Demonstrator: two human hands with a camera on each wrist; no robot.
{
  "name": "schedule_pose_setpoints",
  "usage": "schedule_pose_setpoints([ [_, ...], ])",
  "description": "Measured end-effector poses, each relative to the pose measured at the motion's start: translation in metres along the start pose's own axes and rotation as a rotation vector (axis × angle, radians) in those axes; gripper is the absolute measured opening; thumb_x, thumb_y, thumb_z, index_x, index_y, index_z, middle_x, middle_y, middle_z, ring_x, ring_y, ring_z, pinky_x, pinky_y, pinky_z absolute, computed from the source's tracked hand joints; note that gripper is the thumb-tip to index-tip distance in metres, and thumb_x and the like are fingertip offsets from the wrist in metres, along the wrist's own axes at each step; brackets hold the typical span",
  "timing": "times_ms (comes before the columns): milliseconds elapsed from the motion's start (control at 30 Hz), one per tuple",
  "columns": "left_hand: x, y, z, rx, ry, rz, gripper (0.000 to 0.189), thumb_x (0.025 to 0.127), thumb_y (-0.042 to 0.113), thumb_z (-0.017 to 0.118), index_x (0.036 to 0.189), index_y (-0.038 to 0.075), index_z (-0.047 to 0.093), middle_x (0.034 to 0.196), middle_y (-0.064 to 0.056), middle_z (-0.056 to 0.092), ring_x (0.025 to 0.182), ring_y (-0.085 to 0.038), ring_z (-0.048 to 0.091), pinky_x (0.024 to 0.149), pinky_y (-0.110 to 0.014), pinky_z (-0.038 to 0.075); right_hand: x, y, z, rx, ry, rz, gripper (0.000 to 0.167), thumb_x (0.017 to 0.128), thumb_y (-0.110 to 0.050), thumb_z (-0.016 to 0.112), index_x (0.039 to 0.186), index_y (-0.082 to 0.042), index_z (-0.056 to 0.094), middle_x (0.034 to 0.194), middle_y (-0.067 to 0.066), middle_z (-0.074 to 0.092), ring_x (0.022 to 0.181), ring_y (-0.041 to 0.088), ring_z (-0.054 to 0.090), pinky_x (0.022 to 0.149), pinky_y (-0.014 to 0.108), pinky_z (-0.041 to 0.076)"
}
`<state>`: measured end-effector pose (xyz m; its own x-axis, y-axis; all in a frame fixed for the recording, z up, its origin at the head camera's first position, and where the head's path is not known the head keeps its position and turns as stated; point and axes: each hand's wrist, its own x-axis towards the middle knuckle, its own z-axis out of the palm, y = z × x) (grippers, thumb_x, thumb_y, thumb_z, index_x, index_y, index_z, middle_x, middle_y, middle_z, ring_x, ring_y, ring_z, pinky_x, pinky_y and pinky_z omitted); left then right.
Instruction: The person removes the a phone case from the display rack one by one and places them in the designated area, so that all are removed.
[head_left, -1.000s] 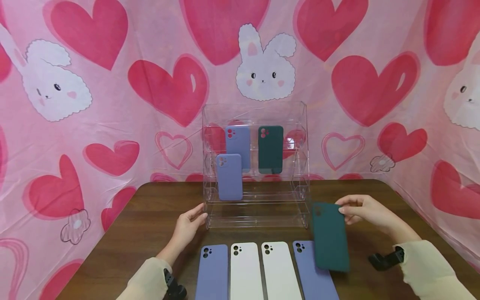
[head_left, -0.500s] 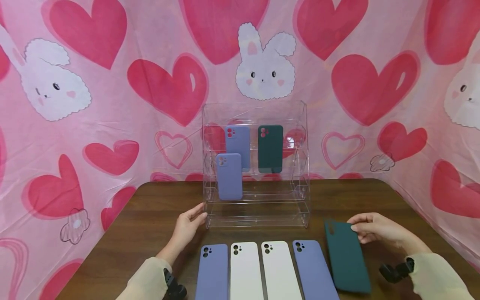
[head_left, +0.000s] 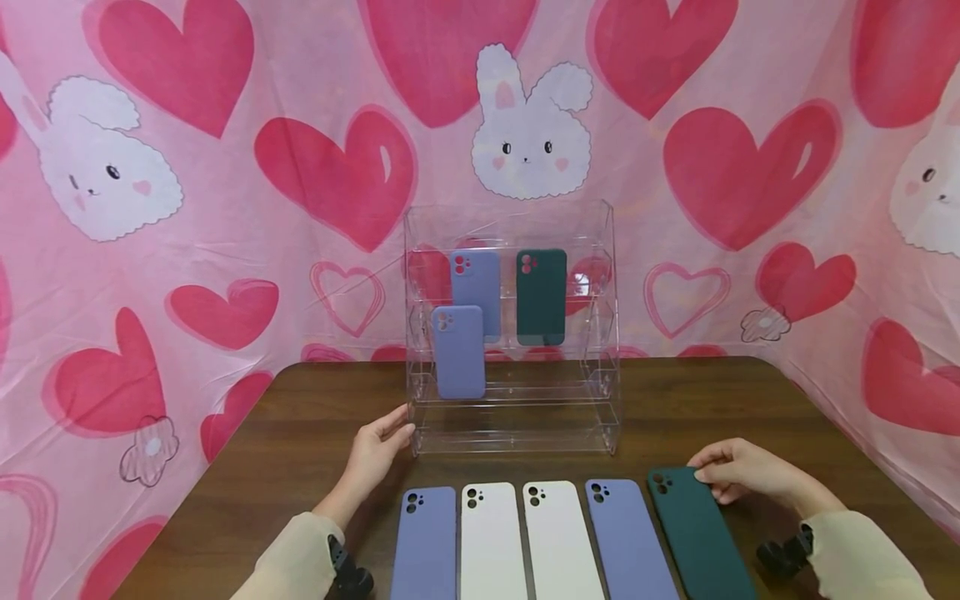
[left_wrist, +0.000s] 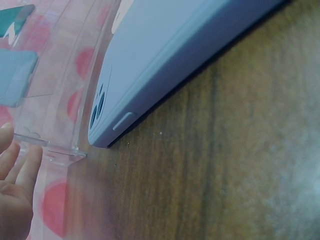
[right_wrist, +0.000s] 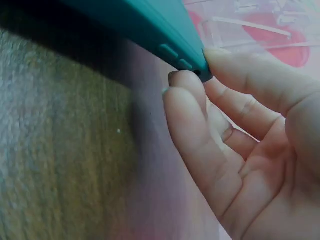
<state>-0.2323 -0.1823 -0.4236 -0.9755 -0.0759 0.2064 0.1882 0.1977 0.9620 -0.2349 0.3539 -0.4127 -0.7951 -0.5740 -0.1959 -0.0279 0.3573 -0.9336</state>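
A dark green phone case point(head_left: 701, 533) is at the right end of a row of cases on the table. My right hand point(head_left: 757, 475) pinches its upper right corner, thumb on the back and fingers at the edge; in the right wrist view the held corner of the green case point(right_wrist: 160, 35) is tilted off the wood. My left hand point(head_left: 372, 450) touches the lower left side of a clear tiered display rack point(head_left: 517, 440), its fingers relaxed. On the rack stand two purple cases, one upper point(head_left: 480, 287) and one lower point(head_left: 459, 354), and a green case point(head_left: 541, 296).
Left of the held case lie a purple case point(head_left: 630, 537), two white cases, one right point(head_left: 561, 542) and one left point(head_left: 491, 542), and another purple case point(head_left: 425, 542). The brown wooden table point(head_left: 285, 467) meets a pink heart-and-rabbit cloth point(head_left: 315, 67) behind.
My right hand has moved the green case right and down, from over the right purple case to beside it, lowering it to the table. The left hand has stayed at the rack.
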Motion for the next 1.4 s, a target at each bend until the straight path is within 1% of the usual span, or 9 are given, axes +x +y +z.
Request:
schedule_pose_setpoints([
  [133,0.0,0.0,0.001,-0.004,-0.001,0.0,0.043,0.087,0.001,0.061,0.128,-0.007,0.049,0.128,-0.023,0.049,0.111,-0.034,0.052,0.081,-0.031,0.051,0.003,-0.001,0.002,-0.058,0.028,0.019,0.032,0.09,-0.009,0.058,0.107,0.018,0.054,0.073,0.008,0.057,0.062,0.015,0.057,0.056,0.031,0.055],
  [333,0.001,0.0,0.0,0.005,-0.001,-0.004,0.043,0.087,0.002,0.061,0.128,-0.005,0.05,0.127,-0.022,0.05,0.11,-0.033,0.053,0.081,-0.031,0.051,0.005,0.003,0.005,-0.113,0.065,0.051,0.024,0.088,-0.004,0.058,0.102,0.016,0.057,0.075,0.007,0.058,0.06,0.016,0.057,0.053,0.031,0.055],
  [500,0.002,-0.002,0.001,0.008,0.002,0.006,0.042,0.087,0.001,0.061,0.127,-0.006,0.051,0.126,-0.022,0.051,0.109,-0.033,0.054,0.081,-0.032,0.051,0.005,0.002,0.006,-0.123,0.078,0.055,0.022,0.087,-0.003,0.059,0.101,0.015,0.058,0.075,0.007,0.058,0.06,0.016,0.057,0.053,0.031,0.055],
  [667,0.002,-0.002,0.001,0.005,0.01,-0.006,0.042,0.086,0.0,0.062,0.127,-0.005,0.051,0.126,-0.022,0.051,0.108,-0.033,0.054,0.08,-0.032,0.051,0.006,0.0,0.006,-0.121,0.074,0.064,0.022,0.087,-0.003,0.059,0.1,0.014,0.058,0.074,0.007,0.058,0.06,0.016,0.057,0.053,0.031,0.055],
  [867,0.003,-0.004,0.001,-0.008,0.014,0.006,0.041,0.086,-0.002,0.061,0.126,-0.006,0.052,0.125,-0.023,0.052,0.108,-0.033,0.054,0.079,-0.031,0.052,0.005,-0.004,0.007,-0.12,0.065,0.059,0.025,0.088,-0.006,0.059,0.102,0.015,0.057,0.074,0.006,0.057,0.06,0.016,0.056,0.053,0.031,0.055],
  [1000,0.003,-0.004,0.001,-0.017,0.014,0.007,0.041,0.086,-0.002,0.061,0.126,-0.006,0.051,0.125,-0.024,0.051,0.108,-0.034,0.054,0.079,-0.031,0.052,0.005,-0.009,0.006,-0.133,0.076,0.045,0.029,0.09,-0.009,0.059,0.105,0.015,0.056,0.078,0.007,0.056,0.064,0.018,0.055,0.055,0.034,0.055],
  [1133,0.002,-0.004,0.001,-0.016,0.013,0.001,0.042,0.086,-0.002,0.061,0.127,-0.006,0.051,0.125,-0.023,0.052,0.108,-0.033,0.054,0.08,-0.031,0.051,0.006,-0.018,0.004,-0.142,0.094,0.005,0.035,0.09,-0.012,0.059,0.109,0.017,0.052,0.083,0.01,0.056,0.067,0.021,0.056,0.058,0.036,0.056],
  [1267,0.002,-0.003,0.001,-0.003,0.011,0.0,0.042,0.087,-0.001,0.061,0.127,-0.006,0.051,0.126,-0.022,0.051,0.108,-0.032,0.054,0.08,-0.031,0.052,0.01,-0.03,0.002,-0.148,0.118,-0.049,0.041,0.09,-0.012,0.059,0.114,0.019,0.047,0.086,0.014,0.056,0.069,0.023,0.058,0.061,0.037,0.056],
  [1400,0.001,-0.003,0.001,0.0,0.01,0.006,0.041,0.087,-0.001,0.06,0.127,-0.007,0.051,0.126,-0.023,0.051,0.108,-0.033,0.054,0.08,-0.031,0.052,0.013,-0.048,0.003,-0.168,0.167,-0.098,0.042,0.09,-0.012,0.059,0.116,0.018,0.047,0.086,0.017,0.056,0.068,0.024,0.059,0.061,0.038,0.056],
])
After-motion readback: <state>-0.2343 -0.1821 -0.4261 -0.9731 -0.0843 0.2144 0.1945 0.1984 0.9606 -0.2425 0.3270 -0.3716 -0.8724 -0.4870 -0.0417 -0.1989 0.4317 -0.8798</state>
